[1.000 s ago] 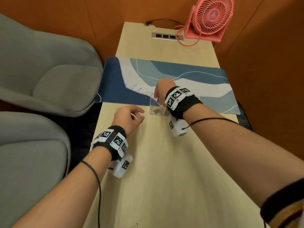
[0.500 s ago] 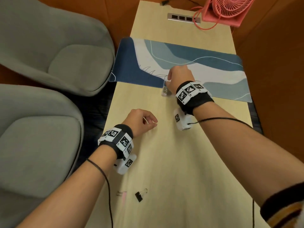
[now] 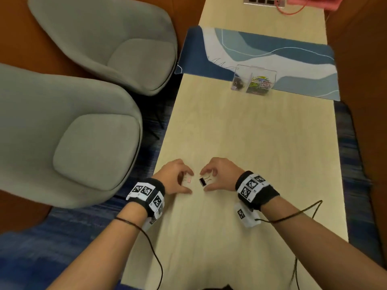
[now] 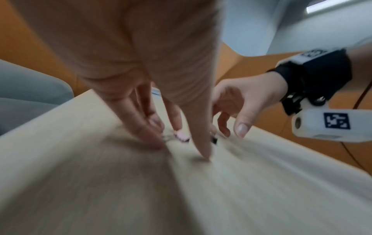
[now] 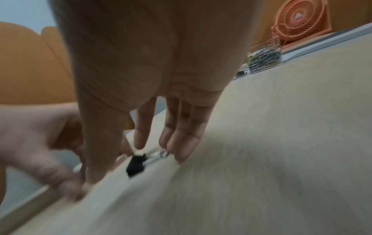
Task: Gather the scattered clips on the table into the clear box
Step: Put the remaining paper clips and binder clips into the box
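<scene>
Both hands are closing in near the table's near edge: left hand point(image 3: 174, 178), fingers apart, over the pink binder clip point(image 3: 189, 180); right hand point(image 3: 219, 174), fingers apart, bracketing the black binder clip point(image 3: 202, 182). Light, stiff, probably slippery, so pinching the bodies looks best.

Setting: office meeting nook
Evidence: long table point(image 3: 251, 132) with power strip point(image 3: 264, 1), grey lounge chairs point(image 3: 69, 139), desk mat point(image 3: 272, 51)
</scene>
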### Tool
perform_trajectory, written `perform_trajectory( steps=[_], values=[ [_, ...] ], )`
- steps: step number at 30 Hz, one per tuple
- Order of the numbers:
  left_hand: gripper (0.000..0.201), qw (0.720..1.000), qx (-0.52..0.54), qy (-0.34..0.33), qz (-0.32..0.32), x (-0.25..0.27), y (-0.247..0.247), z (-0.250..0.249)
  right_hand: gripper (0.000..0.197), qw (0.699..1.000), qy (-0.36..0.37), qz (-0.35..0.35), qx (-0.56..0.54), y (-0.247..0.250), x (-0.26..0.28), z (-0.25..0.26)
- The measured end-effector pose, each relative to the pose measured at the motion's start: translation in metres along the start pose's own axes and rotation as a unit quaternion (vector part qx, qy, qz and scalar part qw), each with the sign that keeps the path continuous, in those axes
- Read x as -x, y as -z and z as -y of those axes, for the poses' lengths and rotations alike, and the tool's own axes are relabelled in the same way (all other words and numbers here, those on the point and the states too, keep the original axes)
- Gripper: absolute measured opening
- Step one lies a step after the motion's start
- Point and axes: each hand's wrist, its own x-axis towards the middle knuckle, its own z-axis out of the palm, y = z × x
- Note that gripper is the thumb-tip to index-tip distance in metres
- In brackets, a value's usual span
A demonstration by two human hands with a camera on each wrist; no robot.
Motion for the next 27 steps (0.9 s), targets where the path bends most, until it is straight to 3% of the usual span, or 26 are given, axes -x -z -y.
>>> perform_trajectory(
  steps=[3,6,11,16,21,27],
  values=[
    [0.041,0.997,0.047,0.007,-0.059,0.014,-0.014,0.005,0.050,0.999,0.016,-0.019,0.031,-0.023,0.005,0.001],
    [0.021,0.991,0.065,0.006,-0.120,0.021,-0.025,0.007,0.039,0.997,0.017,-0.062,0.042,-0.033,0.005,-0.001],
    [0.010,0.988,0.065,0.012,-0.136,0.020,-0.025,0.003,0.031,0.996,0.009,-0.086,0.026,-0.033,0.004,-0.001],
    [0.009,0.976,0.152,0.061,-0.141,0.008,-0.017,0.003,0.023,0.983,-0.043,-0.097,-0.147,-0.022,0.005,-0.011],
    [0.002,0.957,0.198,0.071,-0.201,-0.033,0.010,-0.008,0.013,0.929,-0.096,-0.199,-0.296,0.014,0.006,-0.032],
    [0.009,0.928,0.248,0.008,-0.278,-0.119,0.075,-0.062,0.022,0.802,-0.124,-0.305,-0.498,0.091,-0.001,-0.069]
  ],
)
